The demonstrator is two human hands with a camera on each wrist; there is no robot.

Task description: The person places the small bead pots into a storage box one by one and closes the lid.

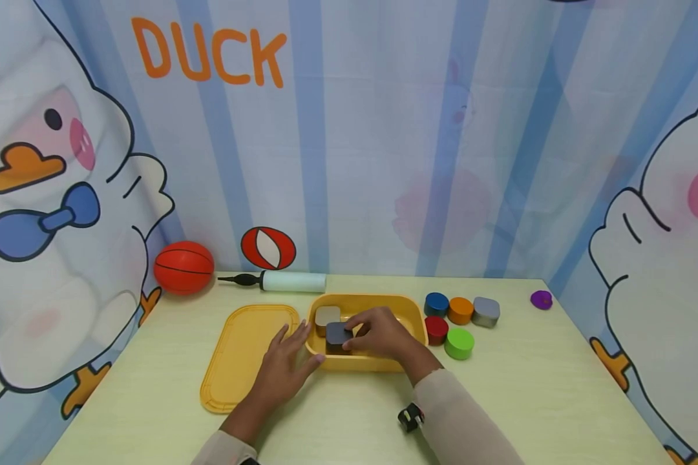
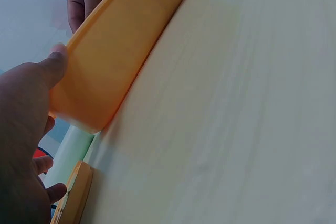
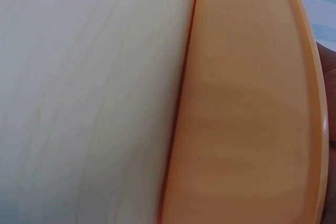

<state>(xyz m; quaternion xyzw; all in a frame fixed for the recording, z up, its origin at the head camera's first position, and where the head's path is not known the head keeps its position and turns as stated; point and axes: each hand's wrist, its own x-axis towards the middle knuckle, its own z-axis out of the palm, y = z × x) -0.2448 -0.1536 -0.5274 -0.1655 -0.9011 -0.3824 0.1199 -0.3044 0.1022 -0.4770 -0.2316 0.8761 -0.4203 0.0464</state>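
In the head view, a yellow rectangular box (image 1: pixel 378 365) stands on the table. My right hand (image 1: pixel 380 332) reaches over its front wall and pinches a dark grey block (image 1: pixel 338 334) between thumb and fingers, in the box's left part. Just behind that block sits a beige block (image 1: pixel 327 316). At the box's left front corner is my left hand (image 1: pixel 287 365), its fingers spread and fairly straight. The left wrist view shows its thumb (image 2: pixel 56 59) at the rim. The box wall (image 3: pixel 247 103) fills much of the right wrist view and hides most of the right hand.
A yellow lid (image 1: pixel 238 361) lies left of the box. To the right are blue (image 1: pixel 436 303), orange (image 1: pixel 460 310), grey (image 1: pixel 486 312), red (image 1: pixel 436 329) and green (image 1: pixel 459 343) pieces. A pump (image 1: pixel 293 281), a red ball (image 1: pixel 184 267) and a purple object (image 1: pixel 541 299) are farther back.
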